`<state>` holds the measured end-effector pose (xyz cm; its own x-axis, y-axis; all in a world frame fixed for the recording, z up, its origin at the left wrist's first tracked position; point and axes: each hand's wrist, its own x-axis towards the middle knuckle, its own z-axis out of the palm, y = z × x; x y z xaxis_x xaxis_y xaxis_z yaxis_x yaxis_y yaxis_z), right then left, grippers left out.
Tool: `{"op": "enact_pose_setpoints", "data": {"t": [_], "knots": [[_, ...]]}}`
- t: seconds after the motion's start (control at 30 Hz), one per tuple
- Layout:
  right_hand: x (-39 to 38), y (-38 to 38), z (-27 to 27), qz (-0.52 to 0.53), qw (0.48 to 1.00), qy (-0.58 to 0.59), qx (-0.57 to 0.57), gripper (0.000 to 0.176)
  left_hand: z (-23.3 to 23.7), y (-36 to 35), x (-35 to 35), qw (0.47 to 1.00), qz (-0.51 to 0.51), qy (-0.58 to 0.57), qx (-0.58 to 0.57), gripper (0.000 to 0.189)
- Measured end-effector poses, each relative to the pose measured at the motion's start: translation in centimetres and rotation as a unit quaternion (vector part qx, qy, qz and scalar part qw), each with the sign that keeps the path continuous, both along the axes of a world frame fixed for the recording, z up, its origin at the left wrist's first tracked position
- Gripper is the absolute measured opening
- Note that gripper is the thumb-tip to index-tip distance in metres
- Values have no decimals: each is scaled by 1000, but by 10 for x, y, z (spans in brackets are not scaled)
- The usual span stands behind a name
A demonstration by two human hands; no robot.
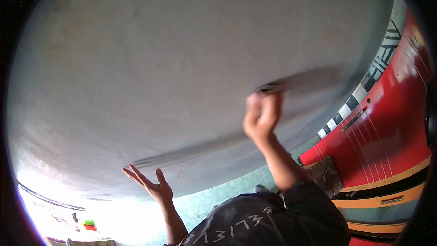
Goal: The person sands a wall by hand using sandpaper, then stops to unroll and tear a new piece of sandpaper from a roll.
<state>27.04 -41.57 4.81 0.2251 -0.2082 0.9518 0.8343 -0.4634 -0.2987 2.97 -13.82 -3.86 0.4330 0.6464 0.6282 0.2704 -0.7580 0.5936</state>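
Note:
A broad grey, smooth surface fills most of the head view. My right hand is raised at centre right, its fingers wrapped round a dark, flat object that lies against the grey surface; motion blurs the hand, and the object's exact shape is hard to tell. My left hand, lower left, has its fingers spread and holds nothing, with the fingertips at or close to the grey surface. Shadows of both arms stretch across the surface.
At the right stands a red panel with a black-and-white patterned border and drawers with wooden edges below. Pale green tiles show beneath the grey surface. Bright light and a green and red object are at lower left.

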Motion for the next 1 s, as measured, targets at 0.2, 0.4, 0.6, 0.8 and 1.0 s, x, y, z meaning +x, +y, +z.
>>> {"op": "enact_pose_setpoints", "data": {"t": [0.2,0.4,0.6,0.8,1.0], "knots": [[-36,50,-4,43,963,163,209,9,6,78,-52,1000,0,-13,15,85],[-97,136,-13,70,975,-62,-201,12,-8,136,-86,999,-34,12,24,85],[-134,210,-19,67,998,10,-14,10,-6,169,-115,998,-47,13,35,83],[-135,202,-29,79,956,210,190,12,-12,187,-141,1000,-19,22,12,84],[-140,219,-41,39,992,-9,-119,14,-25,201,-142,998,-59,14,33,84]]}}
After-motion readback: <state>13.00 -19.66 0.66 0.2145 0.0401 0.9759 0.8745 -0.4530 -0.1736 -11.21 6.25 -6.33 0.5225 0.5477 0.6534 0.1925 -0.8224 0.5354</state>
